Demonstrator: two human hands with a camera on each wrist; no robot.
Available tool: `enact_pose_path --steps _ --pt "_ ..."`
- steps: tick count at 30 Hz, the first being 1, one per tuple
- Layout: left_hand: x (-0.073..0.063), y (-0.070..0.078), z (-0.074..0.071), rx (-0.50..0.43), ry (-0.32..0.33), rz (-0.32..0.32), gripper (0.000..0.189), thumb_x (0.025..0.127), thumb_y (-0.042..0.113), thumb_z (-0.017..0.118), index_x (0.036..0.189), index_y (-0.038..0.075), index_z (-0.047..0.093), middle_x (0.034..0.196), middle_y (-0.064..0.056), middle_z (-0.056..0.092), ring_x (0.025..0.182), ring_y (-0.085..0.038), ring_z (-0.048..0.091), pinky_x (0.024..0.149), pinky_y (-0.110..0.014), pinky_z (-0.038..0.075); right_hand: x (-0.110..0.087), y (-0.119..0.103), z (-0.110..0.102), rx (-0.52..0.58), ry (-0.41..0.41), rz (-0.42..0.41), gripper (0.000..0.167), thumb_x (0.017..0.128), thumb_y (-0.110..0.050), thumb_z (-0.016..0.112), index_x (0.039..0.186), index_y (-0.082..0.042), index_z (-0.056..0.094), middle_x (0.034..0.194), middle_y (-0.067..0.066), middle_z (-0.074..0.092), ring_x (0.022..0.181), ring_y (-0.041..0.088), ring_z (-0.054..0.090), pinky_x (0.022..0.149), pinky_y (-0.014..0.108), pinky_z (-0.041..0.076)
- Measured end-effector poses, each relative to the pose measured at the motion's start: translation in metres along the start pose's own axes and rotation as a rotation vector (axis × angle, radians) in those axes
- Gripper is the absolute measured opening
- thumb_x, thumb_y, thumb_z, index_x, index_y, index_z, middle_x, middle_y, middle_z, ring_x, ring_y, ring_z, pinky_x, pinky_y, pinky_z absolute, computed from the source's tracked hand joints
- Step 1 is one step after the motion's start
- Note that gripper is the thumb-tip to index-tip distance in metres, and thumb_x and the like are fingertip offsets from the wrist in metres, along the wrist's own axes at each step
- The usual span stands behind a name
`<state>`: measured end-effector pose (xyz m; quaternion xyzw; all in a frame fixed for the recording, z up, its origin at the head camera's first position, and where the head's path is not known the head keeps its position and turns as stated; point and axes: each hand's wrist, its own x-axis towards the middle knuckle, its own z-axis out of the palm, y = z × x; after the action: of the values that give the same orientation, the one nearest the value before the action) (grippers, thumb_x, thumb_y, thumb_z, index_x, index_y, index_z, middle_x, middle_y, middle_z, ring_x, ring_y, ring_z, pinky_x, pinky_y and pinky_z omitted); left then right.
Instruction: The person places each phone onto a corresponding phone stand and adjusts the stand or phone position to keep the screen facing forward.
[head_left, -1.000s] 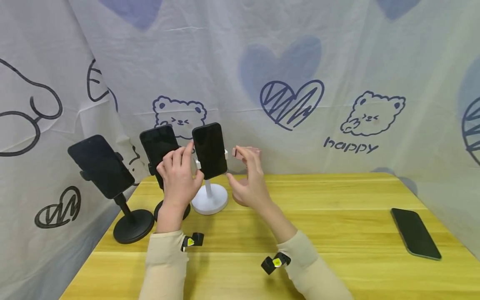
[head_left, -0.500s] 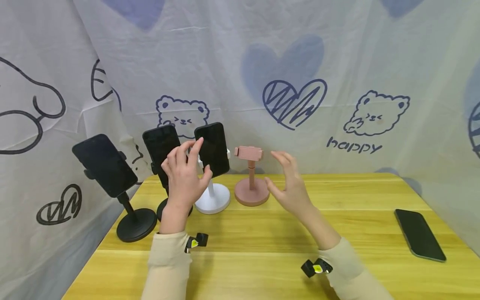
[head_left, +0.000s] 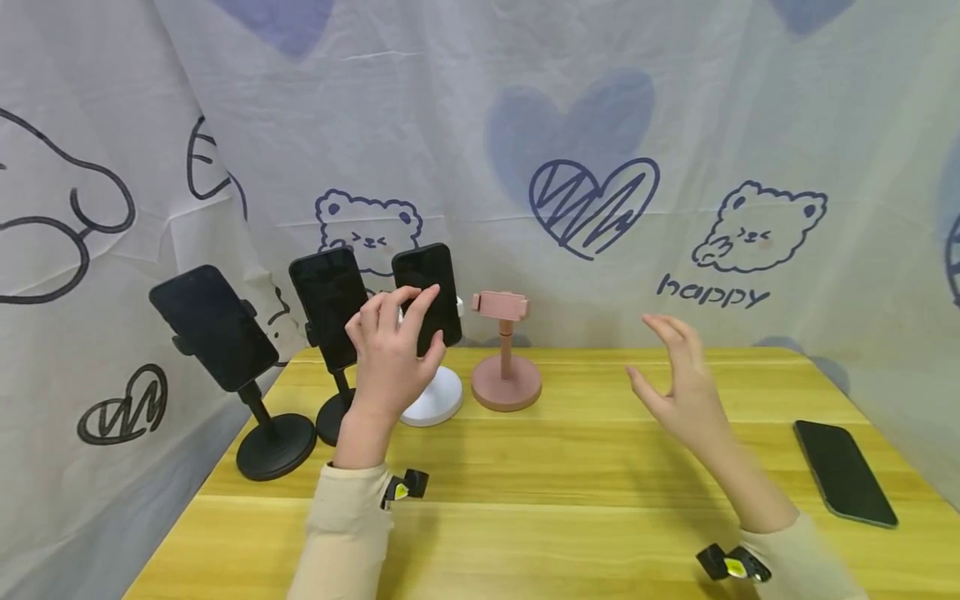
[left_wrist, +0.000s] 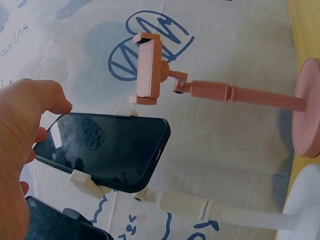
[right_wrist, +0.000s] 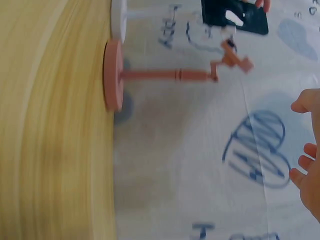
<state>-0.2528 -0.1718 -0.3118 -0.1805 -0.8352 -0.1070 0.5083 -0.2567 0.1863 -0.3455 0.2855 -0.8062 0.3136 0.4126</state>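
My left hand (head_left: 393,346) hovers in front of the black phone (head_left: 429,271) clamped in the white phone stand (head_left: 442,398), its fingers loosely bent with nothing between them. In the left wrist view the fingertips lie close to that phone's upper end, and the stand's white clamp (left_wrist: 86,184) grips its sides. To the right, my right hand (head_left: 686,392) is in the air over the table, thumb and fingers apart, holding nothing. Between the hands stands a pink phone stand (head_left: 506,385) whose holder (head_left: 501,306) bears no phone. Another phone (head_left: 845,472) lies flat on the table near the right hand.
Left of the white stand are two black stands, one with a phone (head_left: 213,327) tilted sideways, the other with a more upright phone (head_left: 330,308). The wooden table (head_left: 525,542) ends at the back against a printed cloth (head_left: 465,108).
My right hand has moved right, away from the pink stand, which it partly covered before. My left hand has drawn back slightly from the phone in the white stand and shifted right.
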Motion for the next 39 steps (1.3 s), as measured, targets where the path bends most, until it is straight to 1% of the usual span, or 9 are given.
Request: enact_pose_path --steps 3,7,10,13,17,19,29,35,39 --pt "0.000 0.003 0.003 -0.006 0.005 0.018 0.052 0.087 0.023 0.068 0.137 0.017 0.053 0.126 -0.013 0.053 0.116 -0.033 0.038 0.088 -0.053 0.028 -0.008 0.013 -0.020 -0.040 0.007 0.029 0.072 0.076 -0.001 0.071 0.143 -0.006 0.044 0.137 0.025 0.044 0.125 0.038 0.044 0.103 0.057 0.040" --pt "-0.001 0.008 0.008 -0.005 -0.007 0.053 0.048 0.088 0.024 0.068 0.134 0.015 0.056 0.125 -0.012 0.056 0.115 -0.032 0.040 0.087 -0.052 0.027 -0.020 0.028 -0.046 -0.089 0.001 0.079 0.072 0.076 0.000 0.070 0.143 -0.005 0.043 0.136 0.027 0.042 0.123 0.039 0.042 0.110 0.032 0.035" --pt "0.000 0.011 0.012 0.006 -0.010 0.076 0.047 0.087 0.024 0.069 0.132 0.014 0.058 0.124 -0.011 0.057 0.114 -0.031 0.041 0.087 -0.051 0.027 -0.030 0.038 -0.066 -0.127 -0.001 0.117 0.071 0.079 -0.002 0.069 0.144 -0.006 0.041 0.137 0.027 0.040 0.123 0.041 0.041 0.108 0.017 0.028" --pt "0.001 0.014 0.016 0.017 -0.004 0.092 0.047 0.085 0.024 0.072 0.130 0.013 0.060 0.124 -0.010 0.058 0.113 -0.030 0.043 0.087 -0.050 0.027 -0.039 0.048 -0.085 -0.143 0.014 0.153 0.069 0.082 -0.005 0.068 0.145 -0.007 0.040 0.138 0.029 0.038 0.125 0.044 0.038 0.112 0.029 0.029" --pt "0.001 0.019 0.021 0.029 -0.019 0.108 0.048 0.086 0.026 0.071 0.131 0.014 0.059 0.124 -0.009 0.058 0.114 -0.029 0.043 0.088 -0.050 0.027 -0.052 0.063 -0.106 -0.157 0.026 0.221 0.068 0.084 -0.006 0.066 0.146 -0.008 0.039 0.139 0.032 0.035 0.127 0.049 0.034 0.109 0.064 0.027" --pt "0.001 0.021 0.023 0.034 -0.025 0.113 0.049 0.086 0.028 0.072 0.132 0.015 0.059 0.125 -0.009 0.058 0.114 -0.029 0.043 0.088 -0.049 0.027 -0.059 0.072 -0.113 -0.180 0.018 0.253 0.068 0.085 -0.005 0.065 0.147 -0.010 0.038 0.140 0.033 0.034 0.127 0.051 0.033 0.107 0.070 0.025" --pt "0.003 0.030 0.043 0.051 -0.027 0.132 0.050 0.083 0.025 0.075 0.130 0.013 0.060 0.122 -0.008 0.060 0.112 -0.029 0.045 0.086 -0.048 0.027 -0.098 0.111 -0.142 -0.301 -0.116 0.493 0.070 0.091 -0.011 0.059 0.151 -0.002 0.024 0.145 0.041 0.022 0.132 0.061 0.020 0.099 0.080 0.017" --pt "0.016 0.035 0.051 0.154 -0.054 0.172 0.048 0.084 0.026 0.073 0.129 0.015 0.060 0.120 -0.005 0.062 0.114 -0.027 0.046 0.088 -0.046 0.029 -0.118 0.139 -0.153 -0.332 -0.192 0.562 0.070 0.094 -0.020 0.057 0.149 0.005 0.022 0.144 0.044 0.021 0.130 0.064 0.018 0.100 0.079 0.014" --pt "0.027 0.039 0.055 0.238 -0.045 0.199 0.048 0.080 0.029 0.078 0.123 0.014 0.063 0.115 -0.004 0.063 0.111 -0.025 0.048 0.086 -0.044 0.030 -0.125 0.158 -0.159 -0.370 -0.301 0.613 0.072 0.096 -0.030 0.056 0.147 0.009 0.023 0.139 0.047 0.027 0.121 0.067 0.022 0.095 0.080 0.018"
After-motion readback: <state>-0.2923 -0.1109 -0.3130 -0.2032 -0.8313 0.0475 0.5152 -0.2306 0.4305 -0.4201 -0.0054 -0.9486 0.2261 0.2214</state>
